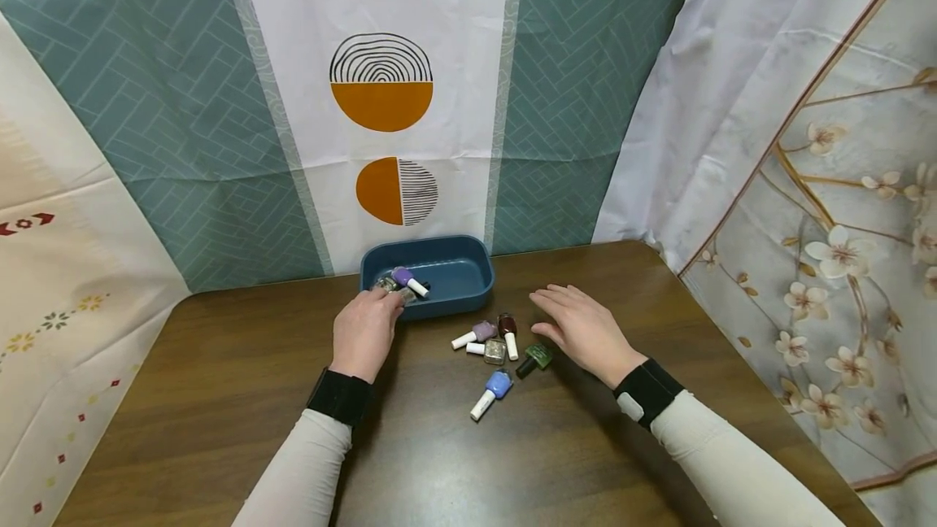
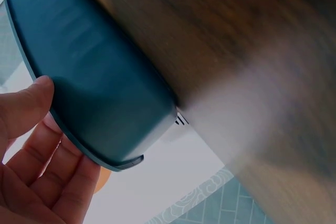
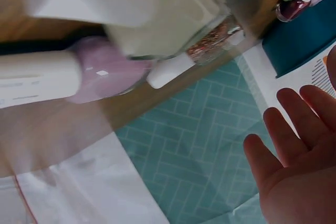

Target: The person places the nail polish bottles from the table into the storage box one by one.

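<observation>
My left hand grips the near-left rim of a dark blue plastic bin. In the left wrist view its thumb presses the outer wall, with the fingers over the rim. Inside the bin lie a purple nail polish bottle and a few others, partly covered by that hand. My right hand hovers right of the loose bottles, fingers extended, holding nothing. Nearest to it are a green bottle and a dark red one.
Lilac, glitter and blue nail polish bottles lie on the wooden table. Close-up in the right wrist view are a mauve bottle and a cream one. A patterned curtain hangs behind the bin.
</observation>
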Tool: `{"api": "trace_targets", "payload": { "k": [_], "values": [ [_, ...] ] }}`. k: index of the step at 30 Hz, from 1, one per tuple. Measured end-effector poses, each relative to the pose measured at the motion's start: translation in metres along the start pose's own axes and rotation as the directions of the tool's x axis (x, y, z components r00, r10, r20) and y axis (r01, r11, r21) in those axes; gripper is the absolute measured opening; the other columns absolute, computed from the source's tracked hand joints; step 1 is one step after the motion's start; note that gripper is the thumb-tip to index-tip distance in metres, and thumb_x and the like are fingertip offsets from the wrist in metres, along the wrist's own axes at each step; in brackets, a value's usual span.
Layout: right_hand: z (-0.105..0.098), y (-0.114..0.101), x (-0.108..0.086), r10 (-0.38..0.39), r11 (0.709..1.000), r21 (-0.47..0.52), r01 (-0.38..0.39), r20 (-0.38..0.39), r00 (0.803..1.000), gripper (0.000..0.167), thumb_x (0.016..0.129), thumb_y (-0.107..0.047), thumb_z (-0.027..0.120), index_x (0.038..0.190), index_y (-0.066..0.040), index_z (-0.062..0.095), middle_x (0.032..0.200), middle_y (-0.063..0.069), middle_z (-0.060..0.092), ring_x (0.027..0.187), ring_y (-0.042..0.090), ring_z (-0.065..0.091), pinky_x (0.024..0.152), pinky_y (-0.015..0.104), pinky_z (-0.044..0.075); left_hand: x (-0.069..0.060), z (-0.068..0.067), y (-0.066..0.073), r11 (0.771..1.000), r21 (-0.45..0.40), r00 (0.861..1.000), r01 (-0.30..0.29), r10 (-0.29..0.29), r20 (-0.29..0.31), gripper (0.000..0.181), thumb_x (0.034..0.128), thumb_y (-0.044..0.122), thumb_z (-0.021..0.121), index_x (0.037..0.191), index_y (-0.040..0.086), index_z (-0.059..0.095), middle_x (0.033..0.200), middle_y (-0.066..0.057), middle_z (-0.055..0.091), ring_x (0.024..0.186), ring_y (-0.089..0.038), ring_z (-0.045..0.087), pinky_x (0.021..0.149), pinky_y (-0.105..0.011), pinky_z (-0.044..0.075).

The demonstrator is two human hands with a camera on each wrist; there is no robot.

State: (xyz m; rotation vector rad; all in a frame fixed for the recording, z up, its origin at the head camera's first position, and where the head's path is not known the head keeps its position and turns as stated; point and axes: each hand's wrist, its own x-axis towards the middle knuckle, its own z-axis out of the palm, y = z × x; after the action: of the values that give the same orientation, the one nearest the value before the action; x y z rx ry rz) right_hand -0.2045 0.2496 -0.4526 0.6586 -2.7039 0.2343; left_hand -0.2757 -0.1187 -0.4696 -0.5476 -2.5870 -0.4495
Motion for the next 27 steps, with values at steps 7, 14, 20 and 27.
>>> {"api": "trace_targets", "payload": {
  "k": [7,14,20,27],
  "values": [
    [-0.007,0.008,-0.017,0.037,0.999,-0.016,-0.037,0.009,0.999,0.058,0.102,-0.033,0.083,0.148,-0.002,0.068,0.146,0.015,0.070,0.141,0.035,0.062,0.122,0.054,0.043,0.000,-0.001,-0.001,1.000,-0.009,1.000,0.003,-0.003,-0.003,0.008,0.0988,0.011,0.085,0.106,0.010,0.084,0.093,-0.008,0.075,0.080,-0.027,0.065,0.067,-0.042,0.057],
    [-0.010,0.018,-0.040,0.077,0.997,-0.019,-0.077,0.012,0.997,0.058,0.102,-0.034,0.082,0.150,-0.004,0.067,0.147,0.015,0.069,0.136,0.035,0.065,0.117,0.054,0.048,0.000,-0.001,0.000,1.000,-0.009,1.000,0.008,-0.008,0.002,0.010,0.0985,0.012,0.086,0.108,0.010,0.084,0.095,-0.009,0.076,0.082,-0.028,0.066,0.068,-0.043,0.057],
    [-0.011,0.024,-0.056,0.084,0.996,-0.029,-0.084,-0.016,0.996,0.058,0.100,-0.031,0.084,0.149,-0.004,0.068,0.146,0.016,0.070,0.133,0.037,0.068,0.112,0.056,0.051,0.000,0.000,0.000,1.000,-0.008,1.000,0.004,-0.004,0.000,0.011,0.0982,0.012,0.086,0.108,0.010,0.084,0.094,-0.009,0.075,0.080,-0.027,0.065,0.066,-0.041,0.057],
    [-0.015,0.028,-0.069,0.105,0.994,-0.030,-0.106,-0.046,0.993,0.057,0.099,-0.031,0.084,0.148,-0.005,0.069,0.143,0.015,0.072,0.128,0.037,0.070,0.101,0.056,0.058,0.001,0.000,-0.001,1.000,-0.009,1.000,0.014,-0.014,0.014,0.011,0.0979,0.012,0.086,0.109,0.010,0.084,0.095,-0.008,0.076,0.080,-0.027,0.064,0.067,-0.041,0.057]
  ]
}}
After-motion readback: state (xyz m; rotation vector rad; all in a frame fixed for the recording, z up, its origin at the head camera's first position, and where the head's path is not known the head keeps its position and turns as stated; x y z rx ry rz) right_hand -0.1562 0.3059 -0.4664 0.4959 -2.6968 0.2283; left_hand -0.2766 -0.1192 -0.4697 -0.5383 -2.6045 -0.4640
